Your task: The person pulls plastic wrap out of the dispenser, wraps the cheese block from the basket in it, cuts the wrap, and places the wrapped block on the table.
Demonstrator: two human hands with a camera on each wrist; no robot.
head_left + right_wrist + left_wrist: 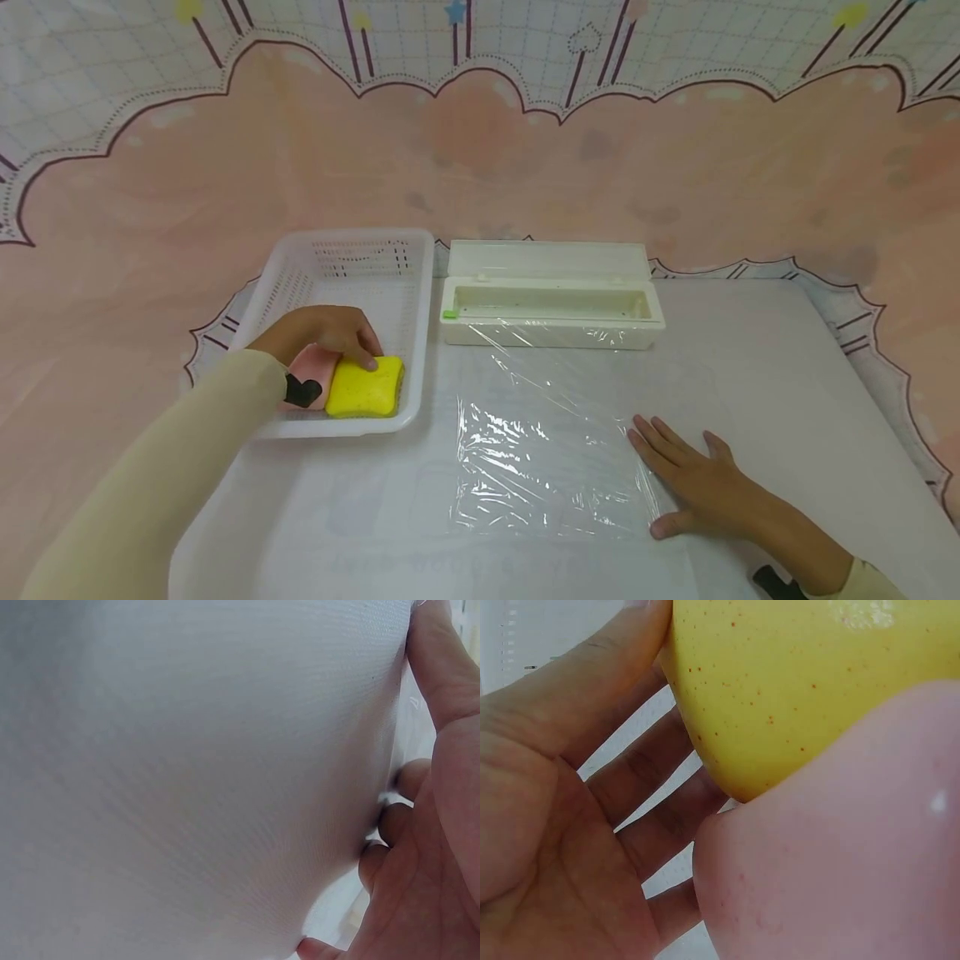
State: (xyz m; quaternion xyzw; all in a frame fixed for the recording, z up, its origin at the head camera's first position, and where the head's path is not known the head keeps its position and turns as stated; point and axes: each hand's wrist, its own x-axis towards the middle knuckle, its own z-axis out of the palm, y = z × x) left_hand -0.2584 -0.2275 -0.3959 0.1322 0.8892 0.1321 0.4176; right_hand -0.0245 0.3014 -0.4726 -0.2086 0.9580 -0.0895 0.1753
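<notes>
My left hand reaches into the white plastic basket and holds a yellow, dark-speckled block-like piece. In the left wrist view the thumb lies at the edge of the yellow piece, with fingers passing behind it. A smooth pink piece lies beside it, partly hidden by the wrist. My right hand, fingers spread, rests on the right edge of a sheet of clear cling film. The film runs out of a cream-coloured wrap dispenser, whose lid stands raised.
A white cloth covers the work surface under basket, film and dispenser. A small green slider sits at the dispenser's left front edge. Behind lies a peach-coloured patterned cloth.
</notes>
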